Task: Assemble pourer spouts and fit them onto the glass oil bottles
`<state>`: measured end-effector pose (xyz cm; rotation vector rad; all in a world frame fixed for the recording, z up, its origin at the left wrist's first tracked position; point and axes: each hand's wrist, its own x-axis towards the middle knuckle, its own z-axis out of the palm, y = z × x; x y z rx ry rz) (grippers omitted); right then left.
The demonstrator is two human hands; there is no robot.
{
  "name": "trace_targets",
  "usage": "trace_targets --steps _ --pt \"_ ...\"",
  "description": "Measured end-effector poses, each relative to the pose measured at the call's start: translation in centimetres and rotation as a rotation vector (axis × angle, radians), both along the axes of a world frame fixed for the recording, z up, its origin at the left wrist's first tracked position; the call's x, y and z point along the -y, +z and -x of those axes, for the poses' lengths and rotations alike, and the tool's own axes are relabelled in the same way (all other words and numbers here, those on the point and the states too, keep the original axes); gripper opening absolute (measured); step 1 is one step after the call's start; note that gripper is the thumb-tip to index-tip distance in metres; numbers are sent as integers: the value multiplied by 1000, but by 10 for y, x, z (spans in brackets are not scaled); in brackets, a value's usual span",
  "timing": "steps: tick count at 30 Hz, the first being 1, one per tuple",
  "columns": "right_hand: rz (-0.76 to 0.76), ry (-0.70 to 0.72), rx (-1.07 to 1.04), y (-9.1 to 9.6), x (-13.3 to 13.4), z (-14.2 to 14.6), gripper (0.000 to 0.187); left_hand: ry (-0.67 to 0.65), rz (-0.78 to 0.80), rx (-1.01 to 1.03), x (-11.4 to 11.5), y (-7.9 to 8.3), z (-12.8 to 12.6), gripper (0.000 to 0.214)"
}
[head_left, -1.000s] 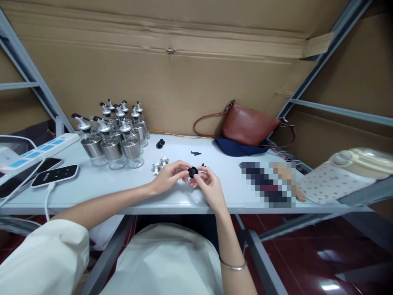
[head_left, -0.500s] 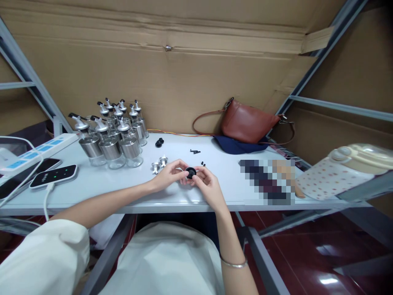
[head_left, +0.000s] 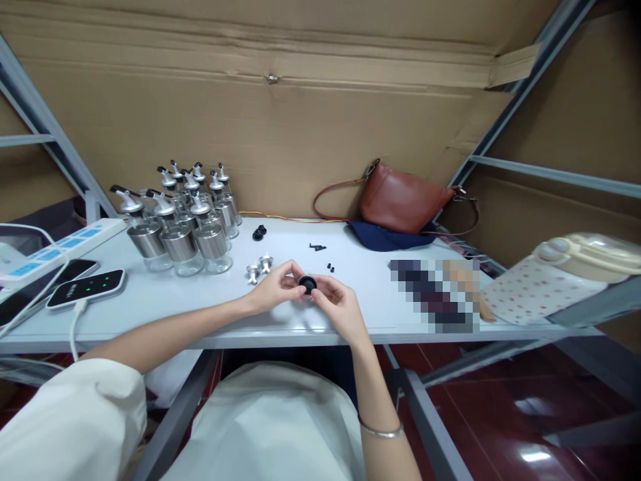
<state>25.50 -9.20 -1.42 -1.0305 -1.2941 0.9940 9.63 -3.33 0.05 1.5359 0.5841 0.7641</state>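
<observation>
Nearest the camera lies the person's lap in a pale garment, with a white sleeve on the left arm and a thin metal bangle on the right wrist. Both forearms reach forward over the front edge of the grey table.

Just past that edge the left hand and the right hand meet. Between them is a small black round cap, held just above the tabletop. The fingertips of both hands are closed on it, the left from its left side and the right from below and to its right.

Just beyond the left hand stand two small metal spouts, side by side on the table. A little to the right of the hands lie tiny black bits, with another black piece farther back and a pair of black caps behind the spouts.

On the left, a phone with lit dots rests near the edge, its cable hanging off, beside a white power strip. Behind them is a cluster of glass bottles with steel bands and pour tops.

To the right, a polka-dot cloth covers a cream appliance. At the back, a brown handbag sits on a navy cloth against the cardboard wall.
</observation>
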Motion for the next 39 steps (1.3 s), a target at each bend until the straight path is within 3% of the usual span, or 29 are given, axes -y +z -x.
trace_targets --steps 12,21,25,30,35,39 --pt "-91 -18 266 4 4 0 22 113 -240 -214 9 7 3 21" --pt "-133 -23 338 4 6 1 20 114 -277 -242 13 9 4 22" --pt "-132 -15 262 2 4 1 20 112 -349 -195 11 7 3 21" --pt "-145 65 115 1 3 1 23 132 -669 -182 9 8 5 17" --pt "-119 64 16 -3 1 1 22 45 -1168 -338 12 22 13 16" --pt "-162 -25 80 -5 0 -1 17 301 -1430 -331 12 43 36 17"
